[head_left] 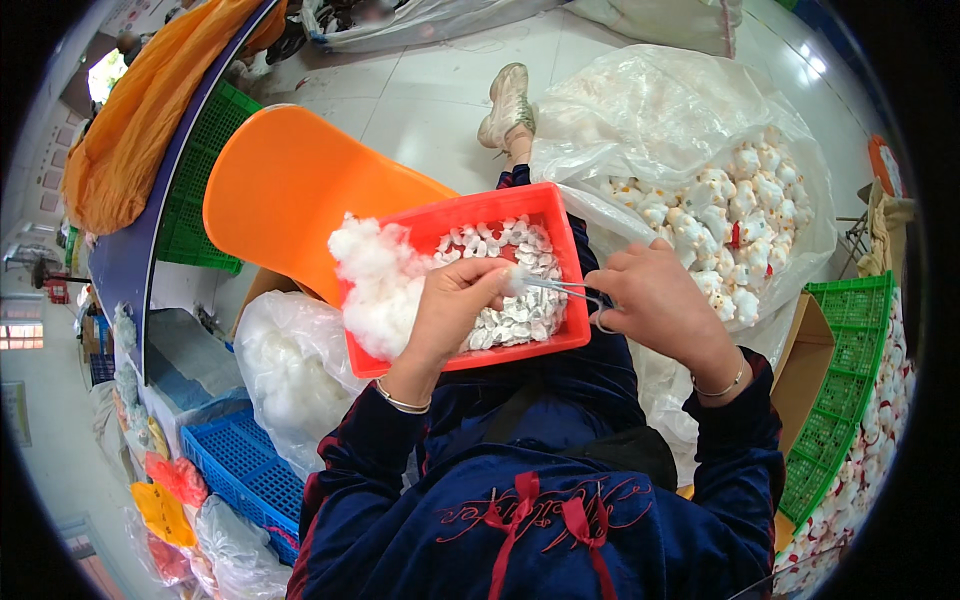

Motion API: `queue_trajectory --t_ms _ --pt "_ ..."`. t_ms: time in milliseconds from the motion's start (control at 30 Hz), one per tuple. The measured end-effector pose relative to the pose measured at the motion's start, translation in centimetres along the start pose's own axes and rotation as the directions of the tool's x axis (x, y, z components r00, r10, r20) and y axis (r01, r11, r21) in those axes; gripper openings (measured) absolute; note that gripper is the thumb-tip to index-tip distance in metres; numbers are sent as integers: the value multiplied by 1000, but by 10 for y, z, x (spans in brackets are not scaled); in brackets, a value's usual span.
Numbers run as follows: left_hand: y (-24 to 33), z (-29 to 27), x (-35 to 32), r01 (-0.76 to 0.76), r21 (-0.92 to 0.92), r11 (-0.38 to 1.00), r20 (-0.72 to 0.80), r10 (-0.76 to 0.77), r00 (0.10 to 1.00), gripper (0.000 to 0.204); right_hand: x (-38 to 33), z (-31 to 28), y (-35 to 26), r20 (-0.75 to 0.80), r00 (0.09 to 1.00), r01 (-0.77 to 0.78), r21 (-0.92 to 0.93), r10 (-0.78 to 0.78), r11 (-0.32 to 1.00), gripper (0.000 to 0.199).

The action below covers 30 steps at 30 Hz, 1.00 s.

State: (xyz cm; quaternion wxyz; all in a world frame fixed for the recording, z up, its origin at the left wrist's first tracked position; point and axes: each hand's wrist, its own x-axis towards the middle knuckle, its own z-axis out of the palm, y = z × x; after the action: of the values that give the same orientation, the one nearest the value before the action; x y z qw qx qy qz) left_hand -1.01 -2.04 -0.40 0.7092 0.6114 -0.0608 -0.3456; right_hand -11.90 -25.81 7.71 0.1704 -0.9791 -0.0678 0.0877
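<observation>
A red plastic tray [572,240] rests across my lap. A heap of white fluffy stuffing [378,280] fills its left side, and many small white and grey fabric pieces [520,322] lie in its right side. Over the tray, my left hand [452,308] pinches a small white fabric piece [514,281] between thumb and fingers. My right hand [662,305] is closed round the loop handles of metal forceps [556,287]. The forceps' tips reach the small piece at my left fingertips; whether they are inside it is hidden.
A large clear bag [640,110] of white plush pieces [720,215] lies at the right. An orange chair [300,190] stands at the left, near a bag of stuffing [295,365] and a blue crate [245,475]. Green crates [845,385] and a cardboard box [803,355] are at the right.
</observation>
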Motion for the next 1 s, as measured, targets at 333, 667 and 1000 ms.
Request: queue_trajectory --t_ms 333,667,1000 --pt "-17 -18 6 -5 -234 972 -75 -13 997 16 3 3 -3 -243 969 52 34 -42 998 48" --pt "-10 -8 2 41 -326 944 -111 -81 991 15 7 15 -7 -165 986 -39 -58 29 998 36" --pt "-8 -8 -7 -116 141 983 -44 123 991 14 9 8 -6 24 1000 -7 48 6 999 34"
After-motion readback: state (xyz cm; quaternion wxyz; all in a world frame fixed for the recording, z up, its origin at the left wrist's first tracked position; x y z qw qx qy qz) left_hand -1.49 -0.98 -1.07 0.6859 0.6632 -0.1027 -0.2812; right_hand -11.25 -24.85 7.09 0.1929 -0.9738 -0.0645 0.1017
